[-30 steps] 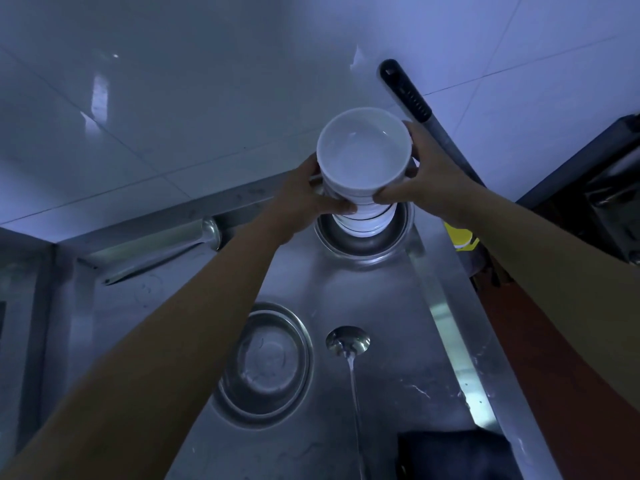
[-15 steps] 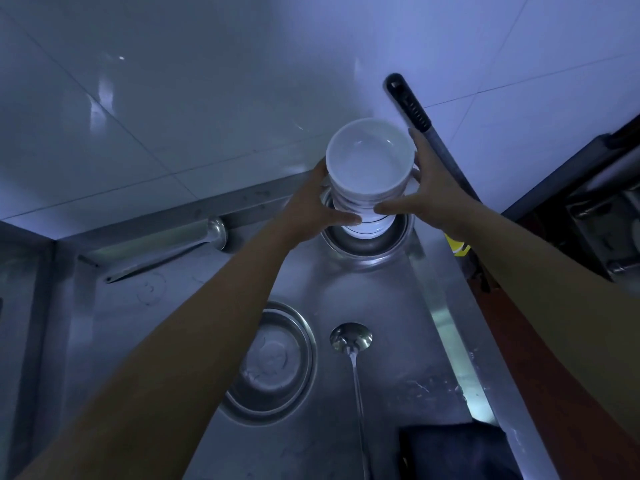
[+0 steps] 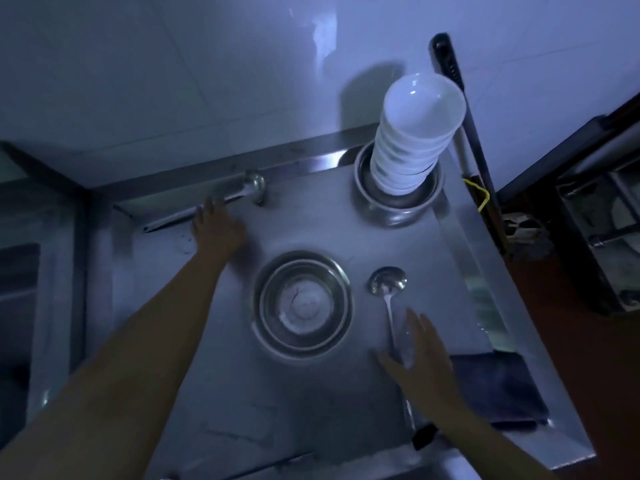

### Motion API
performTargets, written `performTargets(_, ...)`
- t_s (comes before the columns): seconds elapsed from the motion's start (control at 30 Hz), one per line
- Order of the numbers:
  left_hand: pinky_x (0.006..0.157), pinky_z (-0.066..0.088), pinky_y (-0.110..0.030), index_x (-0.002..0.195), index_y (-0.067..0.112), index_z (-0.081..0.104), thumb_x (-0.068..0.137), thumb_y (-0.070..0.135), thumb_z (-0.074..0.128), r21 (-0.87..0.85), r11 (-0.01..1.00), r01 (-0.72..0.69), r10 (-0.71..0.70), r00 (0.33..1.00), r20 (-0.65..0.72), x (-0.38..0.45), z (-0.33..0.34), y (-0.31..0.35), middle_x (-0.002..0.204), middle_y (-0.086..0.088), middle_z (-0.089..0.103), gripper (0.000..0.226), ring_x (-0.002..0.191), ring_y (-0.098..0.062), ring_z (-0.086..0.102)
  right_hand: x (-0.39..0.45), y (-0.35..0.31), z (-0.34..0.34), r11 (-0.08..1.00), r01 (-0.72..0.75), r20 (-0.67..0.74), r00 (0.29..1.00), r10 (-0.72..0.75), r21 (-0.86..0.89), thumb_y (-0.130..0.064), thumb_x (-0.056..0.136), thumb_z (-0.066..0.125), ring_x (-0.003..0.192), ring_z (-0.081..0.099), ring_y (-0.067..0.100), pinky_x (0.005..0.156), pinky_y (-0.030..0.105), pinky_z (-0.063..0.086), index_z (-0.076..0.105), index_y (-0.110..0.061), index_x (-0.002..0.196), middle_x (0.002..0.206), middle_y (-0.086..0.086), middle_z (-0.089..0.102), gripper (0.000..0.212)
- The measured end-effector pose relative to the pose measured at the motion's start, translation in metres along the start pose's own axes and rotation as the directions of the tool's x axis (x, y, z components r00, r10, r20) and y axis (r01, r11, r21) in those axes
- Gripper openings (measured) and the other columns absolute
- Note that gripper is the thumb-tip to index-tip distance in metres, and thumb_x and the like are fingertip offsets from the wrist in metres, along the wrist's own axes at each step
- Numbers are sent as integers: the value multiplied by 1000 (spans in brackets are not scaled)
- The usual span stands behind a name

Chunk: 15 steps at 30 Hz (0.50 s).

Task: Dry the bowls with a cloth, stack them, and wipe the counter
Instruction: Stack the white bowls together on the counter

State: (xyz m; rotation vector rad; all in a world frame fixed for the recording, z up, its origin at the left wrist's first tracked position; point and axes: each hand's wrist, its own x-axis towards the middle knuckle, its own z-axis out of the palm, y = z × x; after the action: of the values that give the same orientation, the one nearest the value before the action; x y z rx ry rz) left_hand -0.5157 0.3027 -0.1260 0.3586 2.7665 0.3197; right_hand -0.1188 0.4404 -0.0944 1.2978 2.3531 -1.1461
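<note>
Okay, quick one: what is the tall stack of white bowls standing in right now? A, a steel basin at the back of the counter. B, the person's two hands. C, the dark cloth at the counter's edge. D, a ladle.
A: the stack of white bowls stands in the steel basin at the back; both hands are off it.

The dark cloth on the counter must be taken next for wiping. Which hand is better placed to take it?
Probably the right hand: it hovers open just beside the dark cloth at the counter's near right edge. The left hand is far across, near the ladle.

Glossy white bowls (image 3: 415,140) stand in a shiny metal basin (image 3: 398,206) on a dull, scuffed steel counter (image 3: 277,410).
</note>
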Motion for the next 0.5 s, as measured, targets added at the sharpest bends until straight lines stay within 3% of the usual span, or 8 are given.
performTargets(0.1,120,20,-58,156,7,26,98,13,49,143,987,-76,70,997,42,23,-8,-35,163,-19,26,63,148,-42,24,-22,-5,12,980,-19,-58,998,30,197,-21,90,74,123,51,22,98,11,36,46,-29,135,126,-15,52,54)
performTargets(0.13,119,20,-59,156,7,28,99,12,48,185,978,-98,89,994,60,29,-9,-43,161,-19,29,60,146,-43,27,-22,-11,13,974,-51,-48,997,63,219,-17,92,72,120,53,23,94,9,36,49,-26,132,125,-14,55,48)
performTargets(0.23,113,33,-55,146,10,46,96,6,51,242,956,-166,166,986,23,45,-7,-57,147,-21,48,50,134,-45,43,-11,-19,23,977,-165,-25,985,170,135,-17,96,65,125,55,29,100,32,42,44,-18,147,136,4,55,56)
performTargets(0.3,108,41,-49,130,12,59,93,1,51,244,950,-193,205,979,-24,52,-6,-62,135,-21,58,40,123,-44,53,-2,-20,30,971,-173,-109,975,193,165,-14,94,64,104,65,30,90,40,52,57,-18,126,117,5,67,33)
performTargets(0.37,104,43,-47,120,12,67,93,-2,51,219,955,-201,211,977,-22,52,-4,-66,130,-21,61,35,119,-43,57,4,-24,33,967,-206,-155,961,229,153,-10,91,60,85,65,33,76,41,53,57,-13,102,89,6,66,12)
performTargets(0.5,93,49,-44,108,13,72,89,0,63,112,978,-177,175,984,25,35,-7,-71,121,-19,66,26,110,-40,63,10,-28,37,961,-275,-154,950,271,-9,-7,87,51,70,57,28,57,32,41,52,-16,83,83,9,62,11)
